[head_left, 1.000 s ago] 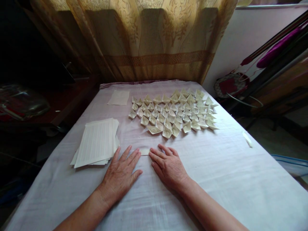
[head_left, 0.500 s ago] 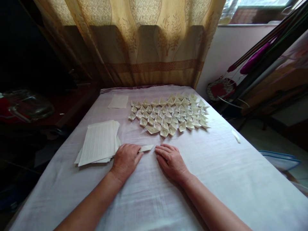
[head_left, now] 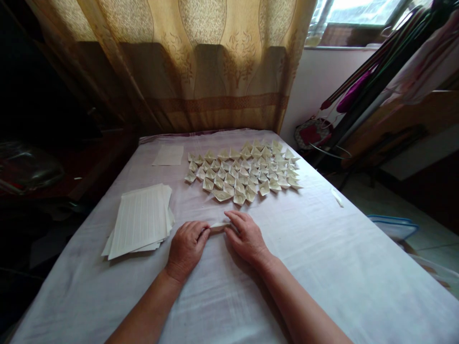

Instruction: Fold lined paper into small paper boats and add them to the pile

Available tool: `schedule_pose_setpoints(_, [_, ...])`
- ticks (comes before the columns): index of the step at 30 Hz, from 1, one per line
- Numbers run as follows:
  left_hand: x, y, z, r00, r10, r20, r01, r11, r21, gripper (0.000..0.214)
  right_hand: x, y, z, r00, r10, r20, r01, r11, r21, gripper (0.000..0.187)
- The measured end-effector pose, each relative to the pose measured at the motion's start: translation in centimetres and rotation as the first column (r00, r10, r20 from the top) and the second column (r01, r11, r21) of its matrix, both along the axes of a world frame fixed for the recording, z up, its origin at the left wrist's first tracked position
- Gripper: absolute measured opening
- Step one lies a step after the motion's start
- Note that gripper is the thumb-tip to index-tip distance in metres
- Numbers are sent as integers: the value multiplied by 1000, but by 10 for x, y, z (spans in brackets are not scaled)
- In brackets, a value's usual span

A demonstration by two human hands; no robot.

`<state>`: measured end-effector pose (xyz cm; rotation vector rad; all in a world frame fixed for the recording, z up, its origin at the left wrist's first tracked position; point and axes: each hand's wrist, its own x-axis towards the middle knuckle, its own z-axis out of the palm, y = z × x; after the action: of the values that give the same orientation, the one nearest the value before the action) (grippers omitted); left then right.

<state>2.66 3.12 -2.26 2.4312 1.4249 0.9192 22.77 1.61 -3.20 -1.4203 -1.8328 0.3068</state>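
A small folded piece of paper [head_left: 218,228] stands out between my two hands, a little above the tablecloth. Its left end is pinched between the thumb and fingers of my left hand [head_left: 189,246]. My right hand [head_left: 247,237] is at the other end, thumb and fingers apart around the paper's tip; whether they touch it is hard to see. Beyond the hands, several small folded paper boats [head_left: 239,195] stand close together in rows. To the left of my left hand lies a stack of printed paper sheets [head_left: 139,222], its edges uneven.
A single flat sheet [head_left: 168,155] lies near the far left of the cloth-covered table [head_left: 308,267]. A thin white strip [head_left: 337,197] rests by the right edge. Behind the table hangs a patterned curtain [head_left: 208,86]. A bag [head_left: 312,133] is beyond the right edge.
My right hand has opened, its thumb parting from the fingers, and has come to the paper's right end. The paper now looks raised and narrower. The camera view has shifted slightly.
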Motion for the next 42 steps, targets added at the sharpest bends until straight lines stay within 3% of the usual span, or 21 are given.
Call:
schedule_pose_setpoints(5, [-1,3,-1,983,111,149,-94,988,-121,19,5,-8,-4,995,98,1,-98,995,28,39])
schedule_pose_setpoints(8, [-3,5,-1,973,86,212,-52,986,-159,21,4,-8,-3,994,109,13,-109,994,18,44])
schedule_pose_setpoints(10, [-4,6,1,972,66,226,-28,986,-164,23,2,-7,-1,994,106,20,-106,994,19,37])
schedule_pose_setpoints(16, [-5,3,5,993,-7,119,26,986,-162,23,-1,-4,5,998,57,8,-57,998,-2,21])
schedule_pose_setpoints(24, [2,0,6,1000,-14,18,16,994,-109,20,-4,-6,8,999,-27,-28,25,997,-67,21])
schedule_pose_setpoints(32, [9,-4,11,996,-39,-80,31,994,-108,19,-8,-6,4,994,-92,52,96,992,-77,23])
schedule_pose_setpoints(37, [13,-6,11,995,-12,-104,-2,991,-131,18,-9,-7,9,997,-63,45,66,996,-61,22])
schedule_pose_setpoints(42, [16,-6,12,994,15,-106,-32,986,-166,14,-8,-11,15,996,84,-16,-83,996,37,26])
